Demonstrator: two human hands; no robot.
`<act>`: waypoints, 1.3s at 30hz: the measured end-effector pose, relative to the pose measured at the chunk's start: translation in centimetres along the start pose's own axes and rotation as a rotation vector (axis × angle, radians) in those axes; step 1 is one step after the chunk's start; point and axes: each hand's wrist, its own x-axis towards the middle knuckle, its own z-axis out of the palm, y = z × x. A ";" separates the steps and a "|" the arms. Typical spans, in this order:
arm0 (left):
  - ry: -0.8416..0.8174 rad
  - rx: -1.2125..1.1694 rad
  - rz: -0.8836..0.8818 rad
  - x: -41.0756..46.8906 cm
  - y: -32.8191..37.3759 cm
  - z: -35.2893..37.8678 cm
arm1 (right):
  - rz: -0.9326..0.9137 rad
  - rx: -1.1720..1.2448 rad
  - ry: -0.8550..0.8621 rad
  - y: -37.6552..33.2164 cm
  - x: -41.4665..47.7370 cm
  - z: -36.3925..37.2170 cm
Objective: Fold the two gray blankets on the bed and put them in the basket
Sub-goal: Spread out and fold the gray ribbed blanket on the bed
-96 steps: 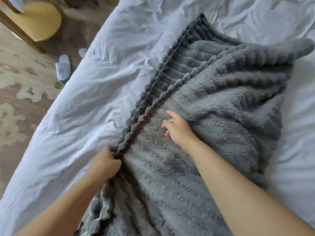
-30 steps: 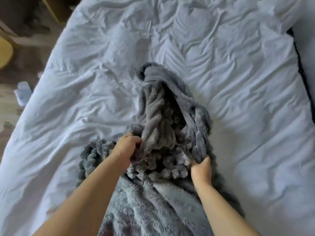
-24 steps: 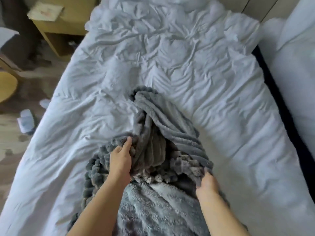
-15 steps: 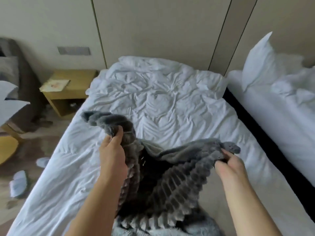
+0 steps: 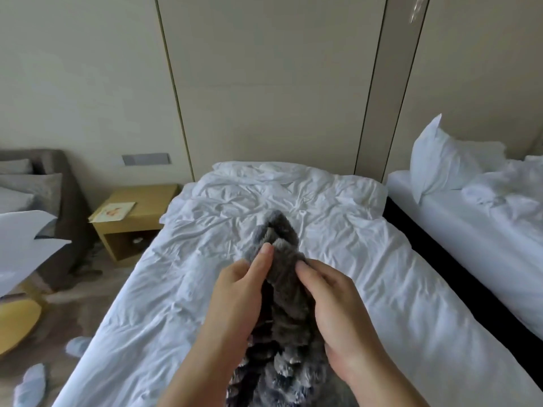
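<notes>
A fluffy gray blanket (image 5: 283, 312) hangs lifted above the white bed (image 5: 205, 236), bunched into a narrow vertical strip between my hands. My left hand (image 5: 239, 298) pinches its upper left edge, thumb up against the fabric. My right hand (image 5: 332, 306) grips the upper right edge right beside it, so the two held edges meet. The blanket's top end pokes up above my fingers; its lower part runs out of view at the bottom. Only one gray blanket shows, and no basket is in view.
A second white bed with a pillow (image 5: 440, 160) stands to the right across a dark gap. Left of the bed are a wooden nightstand (image 5: 132, 212), a gray sofa (image 5: 44, 201), a yellow stool (image 5: 14, 321) and slippers (image 5: 32, 383) on the floor.
My hands lifted the blanket off the bed, spread it apart, then came together, bringing the two held edges side by side. The view rose from the mattress to the headboard wall.
</notes>
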 end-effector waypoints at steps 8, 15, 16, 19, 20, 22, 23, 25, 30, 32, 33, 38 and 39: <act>0.135 -0.030 0.099 0.3 1.1 0.4 | -0.165 0.232 0.531 -1.4 0.6 -1.8; 0.059 0.087 0.125 -0.1 1.6 1.1 | -0.218 -0.376 0.000 -1.7 0.2 -0.5; 0.030 0.091 0.126 -0.2 1.6 1.0 | -0.228 -0.354 0.049 -1.9 0.2 -0.6; -0.025 0.161 0.184 -0.5 2.0 1.1 | -0.259 -0.331 0.130 -1.7 0.5 -1.3; -0.053 0.172 0.195 -0.5 2.1 1.1 | -0.278 -0.317 0.110 -1.8 0.5 -1.3; -0.115 0.147 0.173 -0.5 2.4 1.0 | -0.312 -0.298 0.058 -2.3 0.4 -1.1; -0.138 0.123 0.155 -0.4 2.5 0.8 | -0.349 -0.322 0.061 -2.5 0.4 -1.1; -0.165 0.091 0.151 -0.4 2.6 0.6 | -0.419 -0.424 0.136 -2.8 0.5 -1.3; -0.015 0.125 0.260 -0.4 2.4 0.8 | -0.515 -0.481 0.248 -3.7 0.0 -1.8; 0.008 0.112 0.297 -0.3 2.5 0.7 | -0.533 -0.322 0.063 -4.1 -0.8 -1.6; -0.002 0.077 0.309 -0.3 2.5 0.7 | -0.536 -0.261 -0.027 -4.3 -1.1 -1.4; -0.212 -0.067 0.265 -1.1 2.7 1.0 | -0.503 -0.248 0.170 -3.7 -0.6 -0.3; -0.232 -0.038 0.278 -1.2 2.6 1.2 | -0.490 -0.255 0.250 -3.5 -0.4 -0.2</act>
